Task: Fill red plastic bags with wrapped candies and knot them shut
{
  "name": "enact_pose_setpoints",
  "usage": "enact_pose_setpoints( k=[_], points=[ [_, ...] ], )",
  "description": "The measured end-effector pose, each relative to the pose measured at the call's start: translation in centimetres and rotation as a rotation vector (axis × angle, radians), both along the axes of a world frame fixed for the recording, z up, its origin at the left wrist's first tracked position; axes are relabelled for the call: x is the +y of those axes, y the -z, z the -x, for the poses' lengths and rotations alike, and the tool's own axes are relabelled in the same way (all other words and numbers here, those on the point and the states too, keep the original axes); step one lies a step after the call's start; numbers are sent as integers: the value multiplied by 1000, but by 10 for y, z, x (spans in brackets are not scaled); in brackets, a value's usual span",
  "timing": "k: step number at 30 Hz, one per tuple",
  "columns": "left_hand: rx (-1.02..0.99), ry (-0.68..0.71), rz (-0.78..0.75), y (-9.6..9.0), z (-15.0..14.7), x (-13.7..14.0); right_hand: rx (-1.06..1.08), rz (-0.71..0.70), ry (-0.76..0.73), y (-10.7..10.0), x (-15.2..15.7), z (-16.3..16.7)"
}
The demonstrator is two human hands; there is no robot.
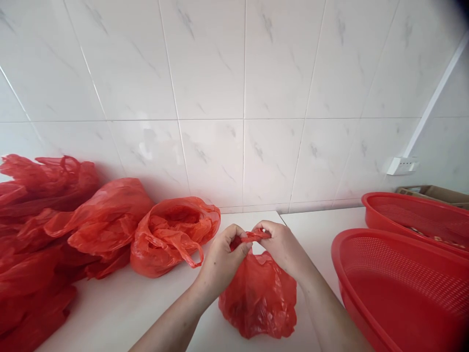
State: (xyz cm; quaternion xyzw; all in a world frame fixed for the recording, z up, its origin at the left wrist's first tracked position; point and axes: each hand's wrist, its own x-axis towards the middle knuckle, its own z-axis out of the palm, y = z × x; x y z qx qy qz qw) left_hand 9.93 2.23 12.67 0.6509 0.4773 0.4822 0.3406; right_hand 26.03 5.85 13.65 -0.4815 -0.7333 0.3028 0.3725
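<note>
A red plastic bag [262, 298] sits on the white tabletop in front of me, its lower part spread out and crumpled. My left hand [225, 256] pinches one of its twisted handles between thumb and fingers. From the other side, my right hand [278, 244] grips the handle too, its fingers curled closed. The two hands nearly meet above the bag, with the red plastic stretched between them. Whether the handles are knotted is hard to make out. What the bag contains cannot be seen.
To the left, an open red bag [172, 234] stands beside a heap of red plastic bags [47, 234]. On the right are a red perforated basket [348, 244] and another red basket [370, 205] with small pieces inside. A cardboard box [436, 193] and a wall socket [402, 165] are behind.
</note>
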Motion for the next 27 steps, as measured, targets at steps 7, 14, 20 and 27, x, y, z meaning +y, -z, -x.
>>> enact_pose_setpoints(
  k=[7,14,20,27],
  points=[
    [42,-60,-1,5,11,1,403,214,-299,-9,-10,-6],
    [323,29,-209,10,30,-35,512,230,149,32,33,-7],
    [374,385,116,7,54,-70,431,237,377,98,70,-16],
    [139,190,-74,9,35,-50,497,320,257,115,62,-19]
  ],
)
